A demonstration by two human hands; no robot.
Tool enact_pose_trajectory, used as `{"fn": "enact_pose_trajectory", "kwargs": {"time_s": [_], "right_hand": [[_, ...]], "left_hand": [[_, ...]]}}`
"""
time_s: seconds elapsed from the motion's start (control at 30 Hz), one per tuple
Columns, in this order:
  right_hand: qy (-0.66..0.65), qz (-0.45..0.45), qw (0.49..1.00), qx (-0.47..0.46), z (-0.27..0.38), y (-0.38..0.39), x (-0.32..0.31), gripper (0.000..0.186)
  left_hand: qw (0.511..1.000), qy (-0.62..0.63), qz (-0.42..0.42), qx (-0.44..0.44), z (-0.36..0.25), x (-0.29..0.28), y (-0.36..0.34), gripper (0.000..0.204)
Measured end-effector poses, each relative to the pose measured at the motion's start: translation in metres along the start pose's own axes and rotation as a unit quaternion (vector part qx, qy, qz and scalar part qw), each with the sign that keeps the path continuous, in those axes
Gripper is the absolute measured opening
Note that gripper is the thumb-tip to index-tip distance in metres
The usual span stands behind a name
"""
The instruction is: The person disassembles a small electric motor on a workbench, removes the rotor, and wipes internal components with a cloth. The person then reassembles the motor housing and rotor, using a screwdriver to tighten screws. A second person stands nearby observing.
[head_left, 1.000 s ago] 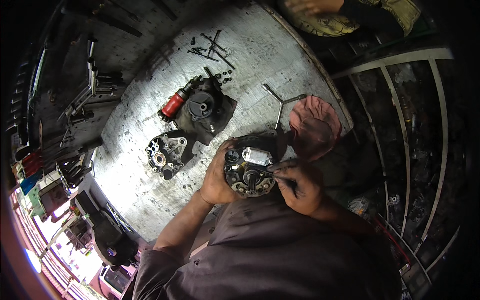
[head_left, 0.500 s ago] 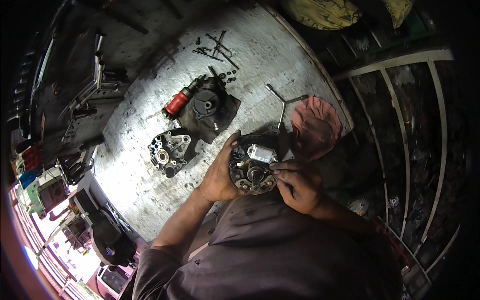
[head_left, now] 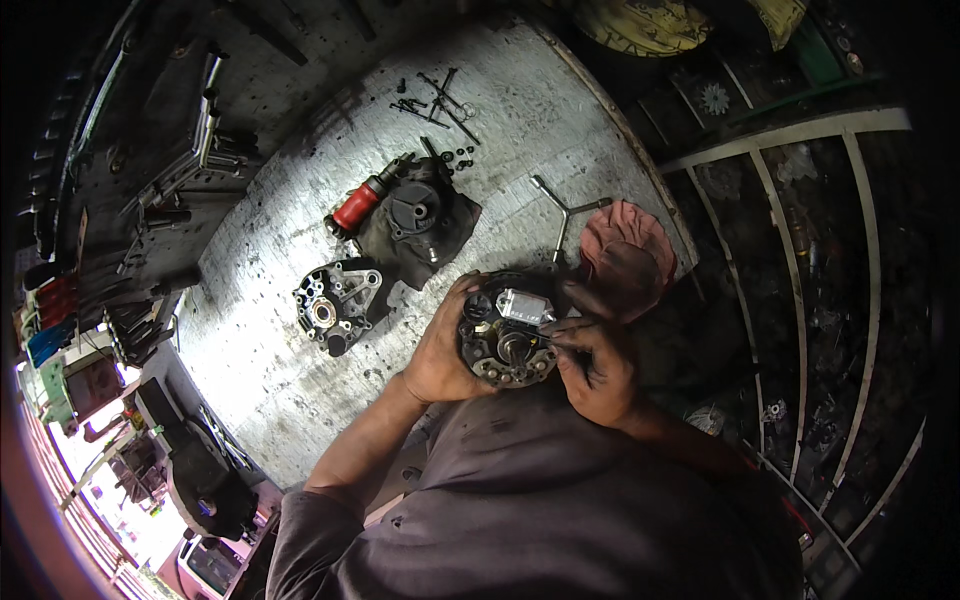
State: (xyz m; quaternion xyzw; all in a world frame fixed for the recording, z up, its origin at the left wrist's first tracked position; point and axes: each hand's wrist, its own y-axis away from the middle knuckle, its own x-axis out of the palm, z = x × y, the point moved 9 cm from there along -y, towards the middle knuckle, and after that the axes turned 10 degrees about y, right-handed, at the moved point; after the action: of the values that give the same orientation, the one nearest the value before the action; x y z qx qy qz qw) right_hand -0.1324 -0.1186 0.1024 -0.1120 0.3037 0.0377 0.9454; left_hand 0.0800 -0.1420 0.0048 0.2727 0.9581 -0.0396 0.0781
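My left hand [head_left: 443, 352] is wrapped round the left side of a round, dark alternator [head_left: 502, 375], held close to my shirt with its open end facing up. A silver rectangular module [head_left: 526, 307] sits on its upper part, and a shaft end [head_left: 514, 348] stands in the middle. My right hand [head_left: 603, 378] is at the alternator's right side, thumb and fingers drawn together beside the shaft. Whatever is between those fingertips, if anything, is too small to make out. Left of the alternator, an openwork metal end housing [head_left: 347, 300] lies on the bench.
On the metal-topped bench [head_left: 270, 400] lie a red-gripped tool [head_left: 355, 208], a dark round housing [head_left: 408, 212] on a dark cloth, several long bolts [head_left: 440, 100], a three-armed wrench [head_left: 565, 212] and a reddish cloth bowl [head_left: 640, 240]. A barred rack [head_left: 790, 230] stands to the right.
My right fingers have shifted slightly, still close to the shaft. The left hand keeps its hold on the alternator. The view has moved a little.
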Motion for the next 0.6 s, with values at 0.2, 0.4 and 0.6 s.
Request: {"fn": "enact_pose_trajectory", "kwargs": {"time_s": [0.2, 0.4, 0.6], "right_hand": [[-0.043, 0.019, 0.998, 0.041, -0.003, 0.005, 0.01, 0.022], [-0.034, 0.007, 0.999, 0.031, -0.005, 0.008, 0.009, 0.024], [-0.041, 0.007, 0.997, 0.062, -0.008, 0.009, 0.013, 0.024]], "left_hand": [[0.99, -0.094, 0.06, 0.082, -0.016, -0.008, -0.017, 0.159], [0.991, -0.09, 0.041, 0.091, -0.019, -0.003, -0.017, 0.136], [0.998, -0.054, 0.03, 0.031, -0.005, -0.005, -0.012, 0.143]]}}
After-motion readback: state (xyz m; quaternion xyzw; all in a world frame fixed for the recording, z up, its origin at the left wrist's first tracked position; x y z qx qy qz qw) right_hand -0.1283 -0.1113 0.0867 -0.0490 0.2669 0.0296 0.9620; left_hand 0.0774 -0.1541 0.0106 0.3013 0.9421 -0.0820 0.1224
